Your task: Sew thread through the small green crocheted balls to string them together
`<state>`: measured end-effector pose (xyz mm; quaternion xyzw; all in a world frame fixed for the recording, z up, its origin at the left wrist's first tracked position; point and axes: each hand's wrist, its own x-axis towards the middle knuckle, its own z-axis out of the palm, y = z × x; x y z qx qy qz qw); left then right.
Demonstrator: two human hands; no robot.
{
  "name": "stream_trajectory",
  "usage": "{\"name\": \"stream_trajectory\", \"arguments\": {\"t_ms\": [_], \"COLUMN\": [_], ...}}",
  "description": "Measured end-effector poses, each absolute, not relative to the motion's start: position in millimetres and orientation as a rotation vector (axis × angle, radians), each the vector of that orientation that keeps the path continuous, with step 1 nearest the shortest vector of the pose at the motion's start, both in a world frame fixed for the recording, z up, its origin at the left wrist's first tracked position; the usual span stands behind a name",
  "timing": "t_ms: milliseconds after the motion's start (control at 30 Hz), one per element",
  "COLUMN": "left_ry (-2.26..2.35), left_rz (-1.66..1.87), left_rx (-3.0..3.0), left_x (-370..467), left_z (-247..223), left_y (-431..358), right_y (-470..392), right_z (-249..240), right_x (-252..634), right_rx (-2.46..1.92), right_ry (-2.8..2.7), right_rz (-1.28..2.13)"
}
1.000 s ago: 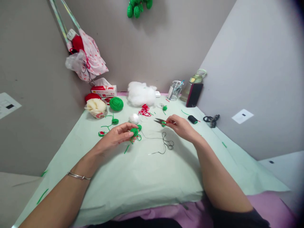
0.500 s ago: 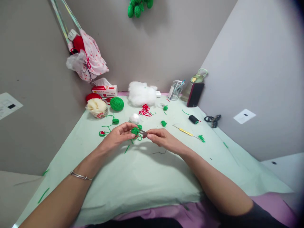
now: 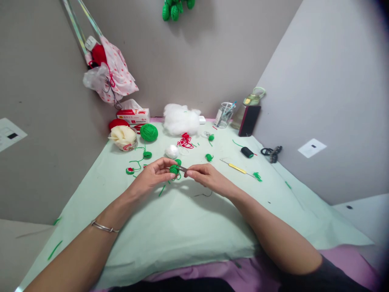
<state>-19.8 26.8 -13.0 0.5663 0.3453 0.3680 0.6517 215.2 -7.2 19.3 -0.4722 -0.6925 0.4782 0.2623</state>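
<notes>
My left hand (image 3: 156,173) pinches a small green crocheted piece (image 3: 174,169) between thumb and fingers. My right hand (image 3: 204,176) grips a small grey metal tool (image 3: 183,168) that looks like thread snips. Its tip reaches the green piece; whether it cuts anything cannot be made out. Another bit of green crochet (image 3: 178,162) shows just behind, with loose green yarn below. Both hands are above the table, close together. Beyond them is a white yarn ball (image 3: 172,151). Small green crocheted pieces lie to the left (image 3: 147,155) and right (image 3: 209,157).
White stuffing (image 3: 181,120), a green yarn ball (image 3: 148,132) and a tissue box (image 3: 133,116) stand at the back. A yellow-handled crochet hook (image 3: 237,168), black thread spool (image 3: 247,152), phone (image 3: 249,121) and glass jar (image 3: 225,115) are right. A dotted bag (image 3: 118,69) hangs left.
The green piece has turned slightly and shifted a little right in my left hand. The metal tool has tilted and now lies across the piece's upper right side.
</notes>
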Motion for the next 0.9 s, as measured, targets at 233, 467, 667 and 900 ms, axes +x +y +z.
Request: {"name": "stream_trajectory", "arguments": {"t_ms": [233, 467, 667, 900], "left_ry": [0.805, 0.794, 0.778, 0.906], "left_rz": [0.816, 0.777, 0.759, 0.855], "left_rx": [1.303, 1.308, 1.324, 1.360], "left_x": [-16, -12, -12, -15], "left_z": [-11, -6, -4, 0], "left_y": [25, 20, 19, 22], "right_y": [-8, -6, -5, 8], "right_z": [16, 8, 10, 12], "right_x": [214, 211, 212, 237], "right_rx": [-1.245, -1.181, -1.165, -1.324], "right_ry": [-1.840, -1.723, -1.706, -1.664], "right_rz": [1.306, 1.392, 1.467, 1.232]}}
